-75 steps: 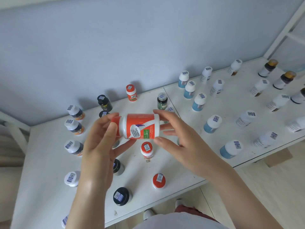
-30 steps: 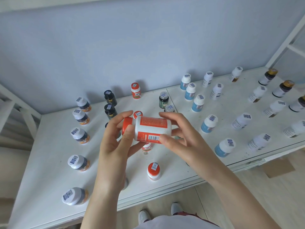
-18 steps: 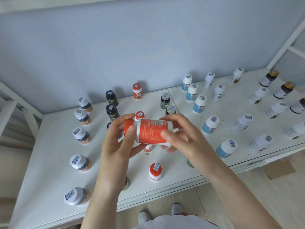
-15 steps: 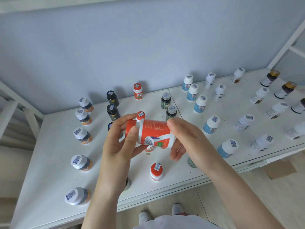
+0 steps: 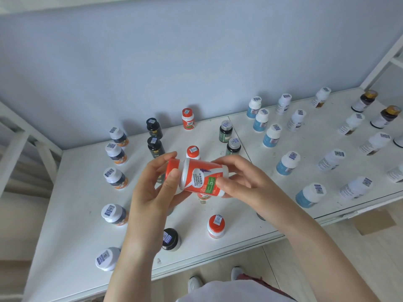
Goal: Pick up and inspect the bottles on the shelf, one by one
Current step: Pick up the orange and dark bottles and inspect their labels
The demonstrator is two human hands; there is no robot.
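Note:
An orange-and-white bottle [image 5: 199,177] with an orange cap lies sideways in the air above the white shelf [image 5: 72,225], cap to the left. My left hand [image 5: 152,192] grips its cap end, thumb across the neck. My right hand [image 5: 244,182] holds its base end, thumb on the green patch of the label. The label with its white oval faces me. Several more bottles stand on the shelf below, among them an orange-capped one [image 5: 216,226] near the front edge and a black-capped one [image 5: 171,239].
White-capped dark bottles [image 5: 113,214] line the left side. Blue and white bottles [image 5: 286,163] fill the right half, with gold-capped ones [image 5: 386,116] at the far right. A blue-grey wall rises behind. White frame posts stand at both ends. A cardboard piece [image 5: 374,221] lies on the floor.
Both hands have turned the bottle about its long axis: the barcode side showed a second ago, now the front label faces up. The bottle also tilts slightly, base end lower.

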